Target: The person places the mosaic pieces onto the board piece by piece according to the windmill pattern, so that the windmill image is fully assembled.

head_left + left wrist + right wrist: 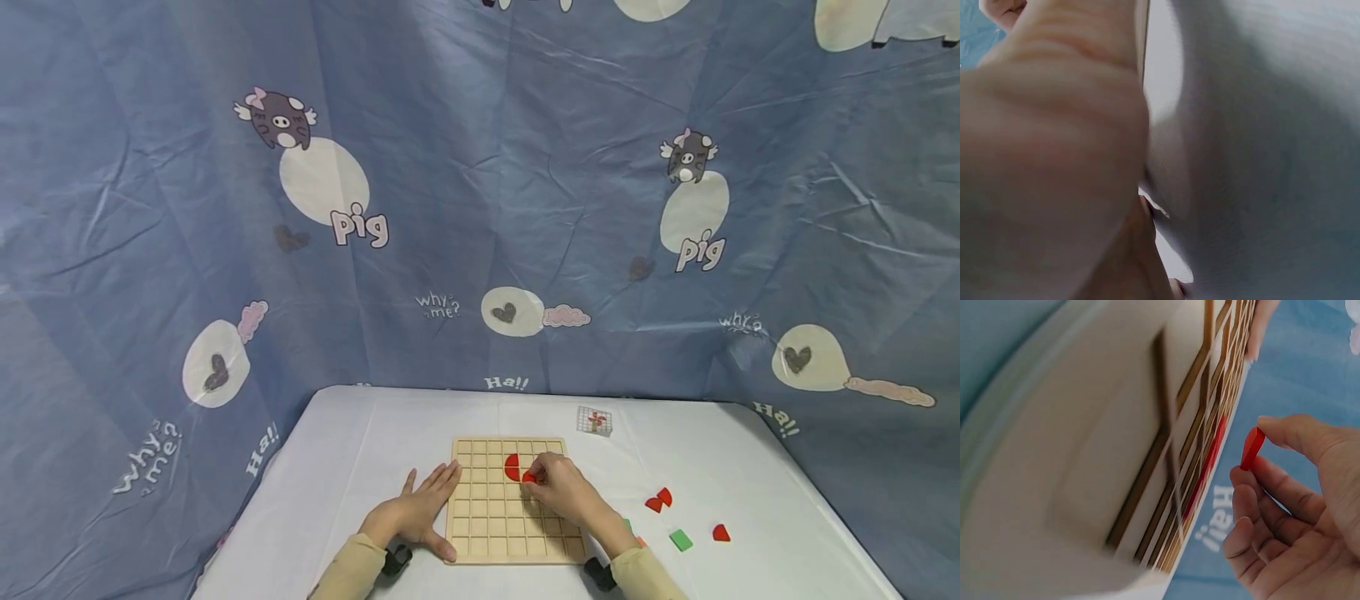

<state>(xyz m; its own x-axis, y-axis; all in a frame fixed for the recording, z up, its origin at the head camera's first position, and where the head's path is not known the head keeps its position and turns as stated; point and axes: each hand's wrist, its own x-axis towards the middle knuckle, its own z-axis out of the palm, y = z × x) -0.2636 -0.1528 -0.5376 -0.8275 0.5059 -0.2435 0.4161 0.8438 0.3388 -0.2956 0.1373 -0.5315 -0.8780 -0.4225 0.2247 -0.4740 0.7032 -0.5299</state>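
A wooden grid board [517, 561] lies on the white table. My left hand [420, 510] rests at its left edge, fingers spread, fingertips and thumb touching the rim. Over the board, my right hand [558, 487] pinches a red wedge-shaped piece [1252, 447] between thumb and index finger. In the right wrist view, that piece is tilted on edge and apart from the board. Red pieces [512, 467] form a half-round shape in the upper cells, just left of my right fingers. The left wrist view is mostly filled by the blurred left hand [1047, 169].
Behind the board's right corner stands a small card or block [595, 421] with a grid and a pinwheel picture. Two red wedges [654, 504], a green square [681, 540] and another red wedge [721, 532] lie at right. My right wrist partly covers green and orange pieces.
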